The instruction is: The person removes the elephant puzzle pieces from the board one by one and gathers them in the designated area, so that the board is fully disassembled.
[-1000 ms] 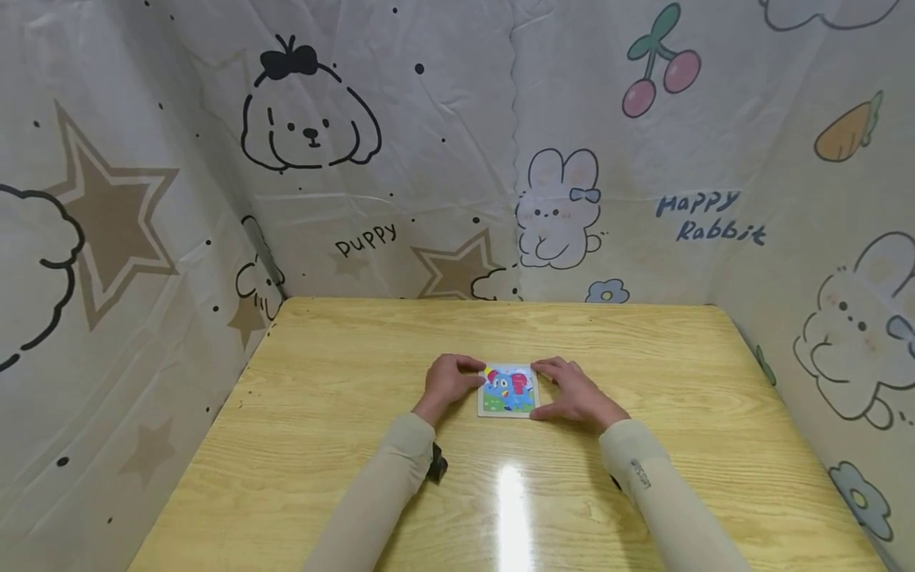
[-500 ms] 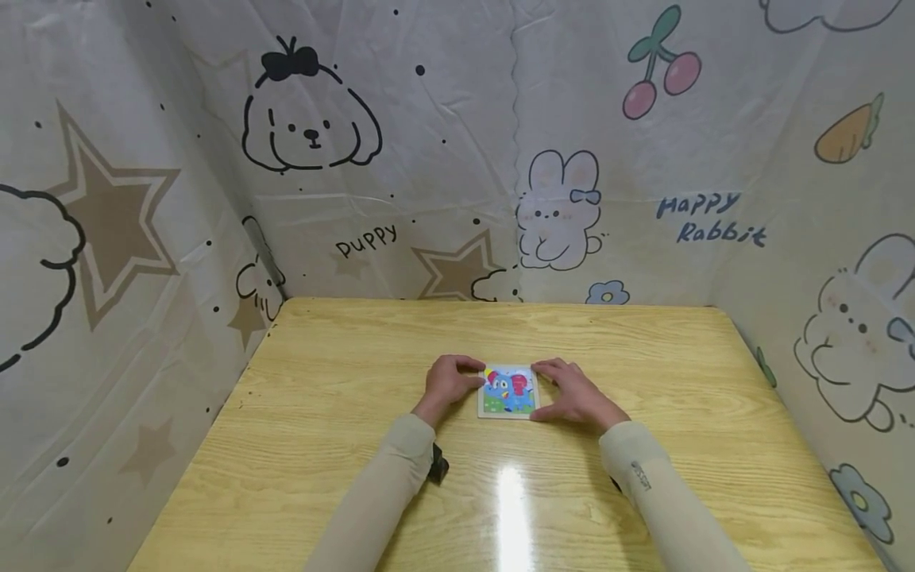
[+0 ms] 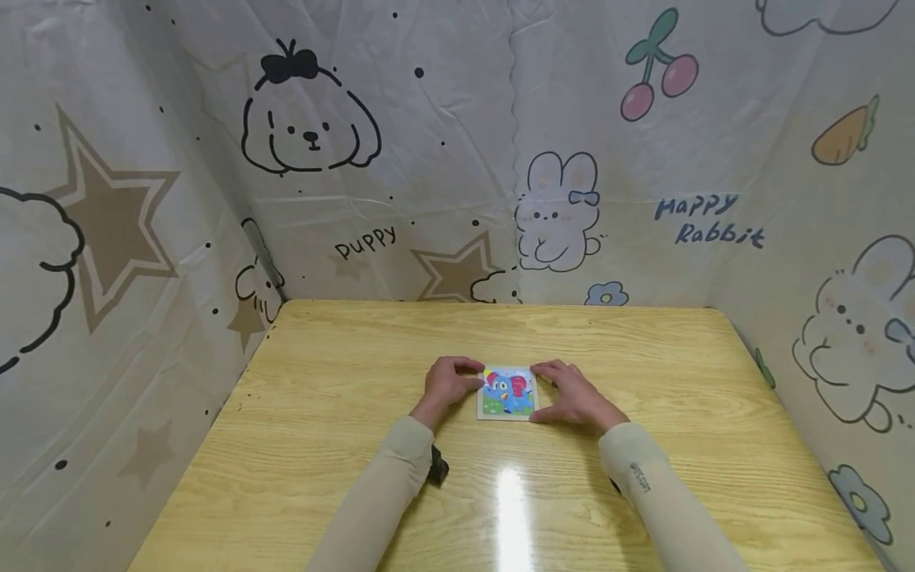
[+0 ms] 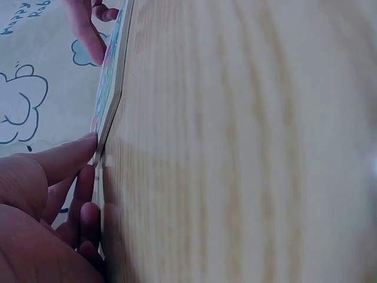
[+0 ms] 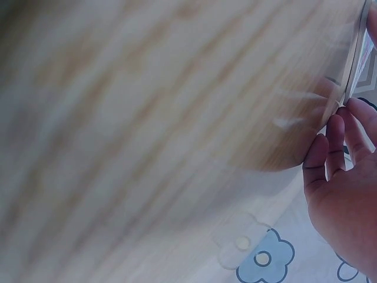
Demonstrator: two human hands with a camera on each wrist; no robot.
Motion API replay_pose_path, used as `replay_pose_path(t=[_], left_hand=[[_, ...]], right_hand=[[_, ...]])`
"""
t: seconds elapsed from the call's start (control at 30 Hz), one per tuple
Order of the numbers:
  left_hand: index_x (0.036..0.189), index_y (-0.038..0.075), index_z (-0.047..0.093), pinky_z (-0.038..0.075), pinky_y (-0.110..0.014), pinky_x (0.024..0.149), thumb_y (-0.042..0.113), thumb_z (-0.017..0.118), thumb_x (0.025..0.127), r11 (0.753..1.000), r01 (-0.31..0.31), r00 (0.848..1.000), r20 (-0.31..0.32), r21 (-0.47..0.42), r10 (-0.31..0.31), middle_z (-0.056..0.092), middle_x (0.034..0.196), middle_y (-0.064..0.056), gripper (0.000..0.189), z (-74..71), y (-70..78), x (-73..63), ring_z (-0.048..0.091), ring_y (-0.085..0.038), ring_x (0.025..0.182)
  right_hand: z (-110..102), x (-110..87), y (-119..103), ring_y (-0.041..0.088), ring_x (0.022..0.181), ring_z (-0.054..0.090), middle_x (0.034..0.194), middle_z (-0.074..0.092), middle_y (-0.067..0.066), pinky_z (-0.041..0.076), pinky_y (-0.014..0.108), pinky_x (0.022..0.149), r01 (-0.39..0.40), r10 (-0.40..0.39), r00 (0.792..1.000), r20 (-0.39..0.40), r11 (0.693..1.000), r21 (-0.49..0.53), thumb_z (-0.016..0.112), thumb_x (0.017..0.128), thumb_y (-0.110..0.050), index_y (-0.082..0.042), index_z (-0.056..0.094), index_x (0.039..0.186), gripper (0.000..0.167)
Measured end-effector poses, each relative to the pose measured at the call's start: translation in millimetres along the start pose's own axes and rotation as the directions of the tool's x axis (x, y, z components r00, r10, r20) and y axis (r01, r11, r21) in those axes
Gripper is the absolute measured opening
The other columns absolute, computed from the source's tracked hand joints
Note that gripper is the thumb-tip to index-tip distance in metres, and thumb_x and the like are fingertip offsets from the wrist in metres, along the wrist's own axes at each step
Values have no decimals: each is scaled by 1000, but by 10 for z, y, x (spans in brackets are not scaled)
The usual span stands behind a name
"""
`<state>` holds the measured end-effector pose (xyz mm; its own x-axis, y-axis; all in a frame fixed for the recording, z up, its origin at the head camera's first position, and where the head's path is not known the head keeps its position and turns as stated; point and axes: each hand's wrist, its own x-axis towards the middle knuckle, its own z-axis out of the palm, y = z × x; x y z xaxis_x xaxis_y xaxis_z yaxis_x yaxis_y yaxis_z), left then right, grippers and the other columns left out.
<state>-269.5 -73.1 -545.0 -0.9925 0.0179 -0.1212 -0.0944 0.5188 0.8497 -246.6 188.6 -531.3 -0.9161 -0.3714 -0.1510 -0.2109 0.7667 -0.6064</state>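
Board (image 3: 509, 392), flat, square, pale-rimmed, elephant-printed, lies on the glossy, wood-grained yellow table (image 3: 343, 357); left hand (image 3: 446, 384) pinches its far-left corner, right hand (image 3: 574, 395) grips its right edge.

Head view shifted a trace upward since the earlier pictures, printed cloth (image 3: 439, 179), tabletop (image 3: 343, 357), elephant picture (image 3: 507, 394), left hand (image 3: 448, 384), right hand (image 3: 574, 395), all slightly lower in frame.

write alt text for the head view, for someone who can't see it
A person's left hand and right hand hold opposite sides of a small framed elephant picture on a wood-grain table, with cartoon-printed sheeting behind.
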Motion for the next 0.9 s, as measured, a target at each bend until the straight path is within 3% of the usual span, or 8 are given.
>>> replay_pose_path(t=[0.73, 0.9], left_hand=[[104, 16, 82, 44, -48, 110, 16, 88, 83, 998, -41, 999, -5, 52, 41, 79, 110, -1, 23, -5, 13, -35, 64, -27, 120], [104, 17, 81, 45, -47, 106, 17, 88, 83, 996, -57, 998, 1, 64, 57, 78, 108, 0, 22, -8, 14, -31, 66, -25, 112]], right_hand=[[2, -7, -14, 37, 138, 41, 158, 43, 14, 37, 61, 116, -4, 4, 1000, -1, 1000, -13, 91, 80, -37, -10, 48, 154, 91], [5, -11, -21, 38, 138, 41, 158, 43, 14, 37, 61, 116, -6, 6, 1000, -1, 1000, -9, 91, 80, -36, -10, 48, 154, 90]])
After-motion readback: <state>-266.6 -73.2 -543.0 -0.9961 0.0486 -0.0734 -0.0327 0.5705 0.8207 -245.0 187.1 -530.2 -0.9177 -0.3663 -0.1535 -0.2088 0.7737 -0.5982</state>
